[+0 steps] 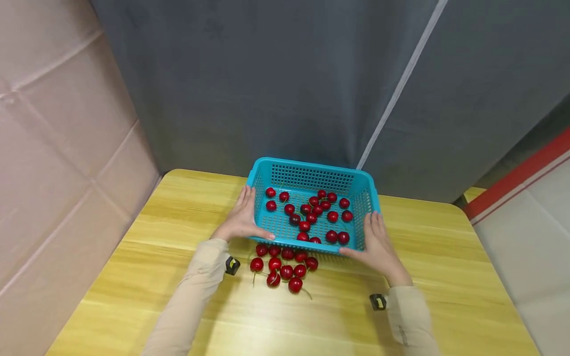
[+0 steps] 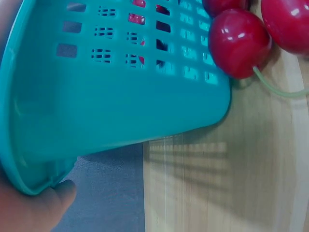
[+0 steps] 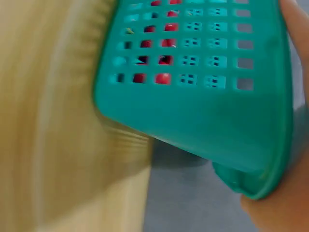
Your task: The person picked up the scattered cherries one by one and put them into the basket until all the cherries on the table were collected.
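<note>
Both hands, left and right, grasp opposite ends of the blue basket, thumbs at its near rim, by the table's far edge; whether its base touches down, I cannot tell. The step appears to be handling the cherry-laden basket; the next move calls for a level, even grip, clear of the loose cherries in front.

One basket, eleven cherries outside, about twenty inside.

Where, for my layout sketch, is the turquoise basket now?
In the head view, the turquoise basket is right of centre near the far edge of the table, between the left hand and right hand, beyond loose cherries.
</note>
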